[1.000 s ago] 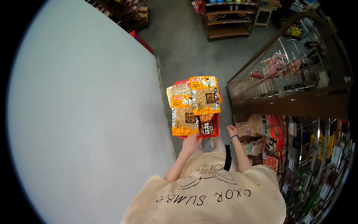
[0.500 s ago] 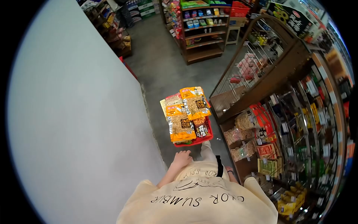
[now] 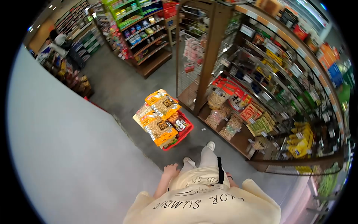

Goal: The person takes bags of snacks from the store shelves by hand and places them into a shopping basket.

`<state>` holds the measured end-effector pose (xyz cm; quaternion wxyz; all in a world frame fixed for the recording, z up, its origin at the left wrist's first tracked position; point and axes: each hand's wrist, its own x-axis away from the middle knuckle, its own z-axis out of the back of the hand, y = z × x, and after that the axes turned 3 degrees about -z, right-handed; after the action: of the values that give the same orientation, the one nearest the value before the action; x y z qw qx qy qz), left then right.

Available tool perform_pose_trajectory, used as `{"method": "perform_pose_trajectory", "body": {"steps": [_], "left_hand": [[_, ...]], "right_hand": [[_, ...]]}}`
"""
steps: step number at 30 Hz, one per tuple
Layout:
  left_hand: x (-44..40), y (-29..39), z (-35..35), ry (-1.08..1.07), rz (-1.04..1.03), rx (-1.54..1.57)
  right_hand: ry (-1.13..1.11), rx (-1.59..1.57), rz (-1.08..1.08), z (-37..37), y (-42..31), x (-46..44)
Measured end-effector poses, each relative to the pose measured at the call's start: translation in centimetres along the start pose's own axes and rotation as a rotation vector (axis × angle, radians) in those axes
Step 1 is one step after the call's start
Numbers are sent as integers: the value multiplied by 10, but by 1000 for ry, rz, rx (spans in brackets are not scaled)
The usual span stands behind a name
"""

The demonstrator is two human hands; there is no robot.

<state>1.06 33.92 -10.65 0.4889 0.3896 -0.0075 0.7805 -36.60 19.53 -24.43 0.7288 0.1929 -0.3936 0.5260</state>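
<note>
Head view: a red basket stands on the grey floor, ahead of the person's shoes, touched by neither hand. Bags fill it past the rim: one orange bag lies at the far side, a second orange bag nearer the white surface, with a dark red bag to their right and a pale bag partly under them at the left.

The left hand is empty and open, fingers loosely spread, beside the trousers and near the white surface's edge. The right hand is mostly hidden at the hip; whether it is open or closed cannot be told.

To the right, a brown shelf carries clear bags, red packs and yellow packs. Another person is far off at upper left.
</note>
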Motion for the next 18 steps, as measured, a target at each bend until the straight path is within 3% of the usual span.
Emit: {"method": "perform_pose_trajectory", "body": {"steps": [3, 8, 10, 12, 14, 16, 18], "left_hand": [[2, 12, 14, 53, -117, -16], [-10, 38, 26, 108, -224, -25], [-14, 46, 21, 83, -273, -83], [-22, 60, 18, 61, -334, -148], [-28, 76, 16, -22, -345, -220], [-34, 95, 12, -60, -394, -279], [-40, 116, 7, -90, -425, -328]], "right_hand": [[-219, 118, -23, -1, 23, 18], [-128, 252, 29, 0, 41, 10], [19, 104, -62, 3, 43, 15], [171, -240, -208, 5, 40, 28], [245, -561, -215, -23, 64, -9], [357, -330, -128, -7, 59, 18], [284, -465, -119, 1, 78, 35]]}}
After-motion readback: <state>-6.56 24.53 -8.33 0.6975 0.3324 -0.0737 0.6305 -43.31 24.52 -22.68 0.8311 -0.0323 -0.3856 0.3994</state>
